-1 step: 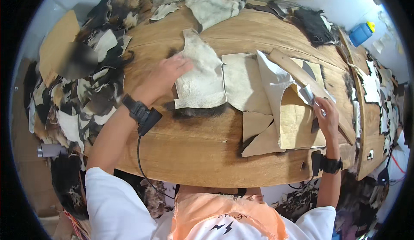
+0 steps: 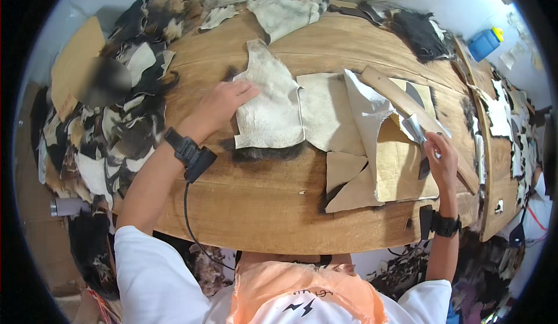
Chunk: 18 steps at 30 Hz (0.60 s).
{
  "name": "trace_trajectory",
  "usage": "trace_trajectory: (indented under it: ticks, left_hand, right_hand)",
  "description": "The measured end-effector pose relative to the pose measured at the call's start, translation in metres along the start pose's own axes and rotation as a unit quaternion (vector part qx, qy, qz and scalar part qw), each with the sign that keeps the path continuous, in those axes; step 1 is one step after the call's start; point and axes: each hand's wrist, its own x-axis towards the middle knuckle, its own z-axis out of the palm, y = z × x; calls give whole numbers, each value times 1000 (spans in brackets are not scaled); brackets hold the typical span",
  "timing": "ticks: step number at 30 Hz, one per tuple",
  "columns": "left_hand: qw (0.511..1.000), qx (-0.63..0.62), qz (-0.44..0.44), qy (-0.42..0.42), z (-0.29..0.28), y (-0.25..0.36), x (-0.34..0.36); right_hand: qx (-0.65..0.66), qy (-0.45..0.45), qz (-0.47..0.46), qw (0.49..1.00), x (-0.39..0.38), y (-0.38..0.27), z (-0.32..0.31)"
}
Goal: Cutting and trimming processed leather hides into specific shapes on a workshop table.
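My left hand [image 2: 232, 98] lies on the left edge of a pale hide piece [image 2: 270, 109], its fingers stretched out flat. Dark fur sticks out from under that piece, which lies skin side up. A second pale piece [image 2: 328, 111] adjoins it on the right. My right hand [image 2: 442, 156] is closed around what looks like a knife [image 2: 414, 128], with a grey upper part and a dark lower end. Beneath that hand, a yellowish padded sheet [image 2: 401, 173] lies by a curled white sheet [image 2: 363, 114]. A wooden strip [image 2: 401, 103] slants behind the knife.
Fur scraps [image 2: 116, 135] are heaped at the left beside a cardboard sheet [image 2: 72, 68]. Brown card pieces [image 2: 349, 173] lie near the front. More hides [image 2: 285, 14] lie at the table's back. A blue bottle [image 2: 485, 45] with a yellow cap stands at the far right.
The near edge of the pale hide piece under my left hand looks flatter now. Both hands stay in nearly the same places.
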Motion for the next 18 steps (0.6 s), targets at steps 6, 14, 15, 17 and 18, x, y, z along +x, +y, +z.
trace_trajectory:
  ticks: [6,14,15,17,18]
  left_hand:
    - [965,184,-133,-132,-9,14,-22]
    - [676,-511,-214,-486,-96,54,11]
    - [788,-473,-94,-384,-86,46,6]
    - [920,-334,146,-145,-53,32,3]
    - [917,-338,153,-148,-44,34,1]
  right_hand:
    - [-21,67,5,998,-22,-66,-15]
    - [43,80,-26,996,-45,-176,19]
    - [59,71,-36,995,-46,-188,30]
    - [63,66,-36,995,-51,-210,47]
    - [59,53,-31,996,-53,-217,59]
